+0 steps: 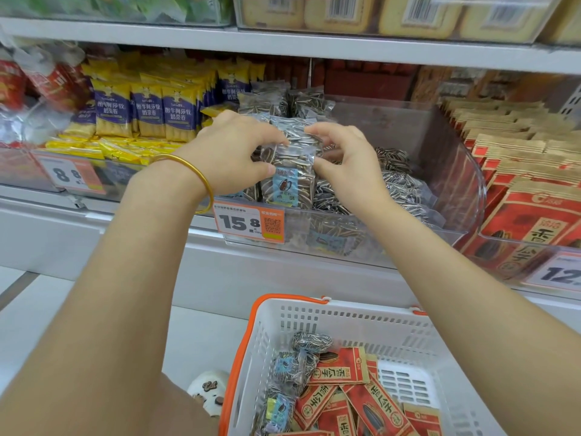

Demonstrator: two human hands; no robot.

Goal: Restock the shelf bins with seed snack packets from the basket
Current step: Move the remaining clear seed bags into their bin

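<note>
Basket (345, 313) front and right-hand price tag (556, 273) partly beyond the frame.

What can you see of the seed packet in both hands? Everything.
The packet is a clear plastic bag full of striped seeds, with a blue label on its front. It stands upright at the front left of the clear bin, above the 15.8 price tag. The left hand pinches its upper left edge, the right hand its upper right. Similar packets lie behind and beside it.
</note>
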